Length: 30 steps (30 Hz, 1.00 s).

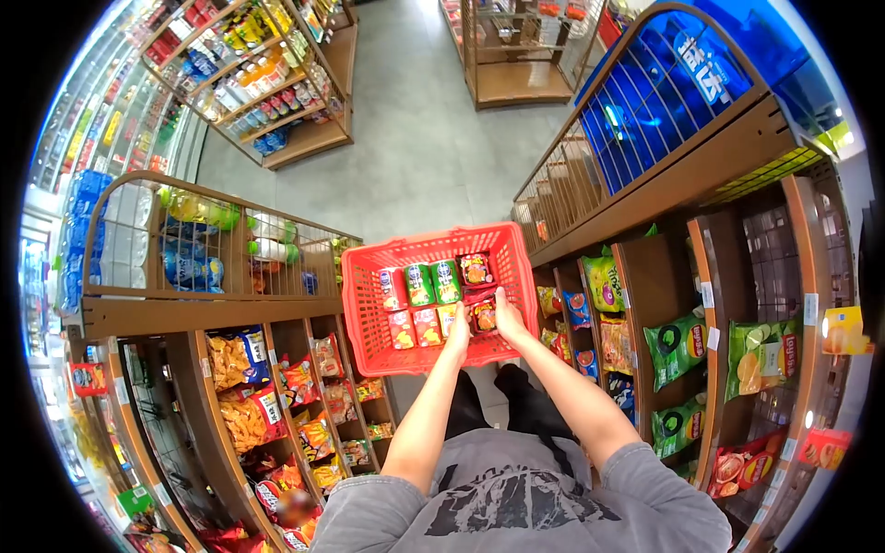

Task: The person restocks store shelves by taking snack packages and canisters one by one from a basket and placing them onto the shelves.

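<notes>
A red plastic shopping basket (361, 318) is in front of my body, and what supports it cannot be made out. Both my hands reach over its near side. My left hand (458, 332) and my right hand (508, 316) press from either side on a dark red snack packet (483, 317) at the basket's right end. A similar snack packet (475, 270) lies just beyond it. To the left stand two green cans (433, 284), a red-and-white can (393, 288) and a nearer row of pink-and-yellow packages (413, 329), partly covered by my left hand.
Snack shelves flank me: orange chip bags (249, 417) at left, green chip bags (676, 350) at right. Low wire-railed racks rise on both sides, with bottled drinks (192, 270) on the left one. A drinks shelf (263, 92) stands further off beside the grey floor (415, 120).
</notes>
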{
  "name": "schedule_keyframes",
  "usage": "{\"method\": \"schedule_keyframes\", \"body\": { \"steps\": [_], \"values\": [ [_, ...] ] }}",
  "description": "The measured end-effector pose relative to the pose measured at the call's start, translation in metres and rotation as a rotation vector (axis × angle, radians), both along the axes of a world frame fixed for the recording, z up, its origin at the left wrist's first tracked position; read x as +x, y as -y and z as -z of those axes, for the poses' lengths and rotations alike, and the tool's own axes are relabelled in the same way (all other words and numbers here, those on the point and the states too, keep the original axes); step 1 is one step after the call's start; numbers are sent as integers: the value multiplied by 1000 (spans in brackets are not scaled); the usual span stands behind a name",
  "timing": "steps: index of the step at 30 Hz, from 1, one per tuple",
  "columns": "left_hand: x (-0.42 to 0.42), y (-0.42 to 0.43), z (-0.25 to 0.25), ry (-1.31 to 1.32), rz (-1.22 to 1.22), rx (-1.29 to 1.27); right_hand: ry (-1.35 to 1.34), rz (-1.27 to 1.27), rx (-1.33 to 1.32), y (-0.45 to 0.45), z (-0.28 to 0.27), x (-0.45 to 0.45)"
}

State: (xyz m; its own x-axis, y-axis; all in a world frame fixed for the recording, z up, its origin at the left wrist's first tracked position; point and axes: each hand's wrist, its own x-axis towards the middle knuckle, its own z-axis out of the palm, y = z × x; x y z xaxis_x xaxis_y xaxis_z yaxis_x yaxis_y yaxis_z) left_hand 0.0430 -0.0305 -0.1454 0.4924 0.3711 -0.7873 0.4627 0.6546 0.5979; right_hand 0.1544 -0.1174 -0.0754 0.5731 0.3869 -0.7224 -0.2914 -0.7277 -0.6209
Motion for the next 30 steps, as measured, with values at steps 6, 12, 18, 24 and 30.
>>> {"method": "schedule_keyframes", "body": {
  "steps": [6, 12, 18, 24, 30],
  "values": [
    [-17, 6, -57, 112, -177, 45, 107, -199, 158, 14, 14, 6],
    [-36, 9, -98, 196, -305, 191, -18, -144, 312, 7, -55, -5],
    [-68, 17, -145, 321, -511, 315, 99, -370, 501, -15, -54, -16],
    [-113, 23, -181, 337, -754, 451, 95, -574, 685, -38, -84, -54],
    [-155, 31, -219, 332, -812, 619, 10, -643, 824, -59, -99, -102]
  ]
}}
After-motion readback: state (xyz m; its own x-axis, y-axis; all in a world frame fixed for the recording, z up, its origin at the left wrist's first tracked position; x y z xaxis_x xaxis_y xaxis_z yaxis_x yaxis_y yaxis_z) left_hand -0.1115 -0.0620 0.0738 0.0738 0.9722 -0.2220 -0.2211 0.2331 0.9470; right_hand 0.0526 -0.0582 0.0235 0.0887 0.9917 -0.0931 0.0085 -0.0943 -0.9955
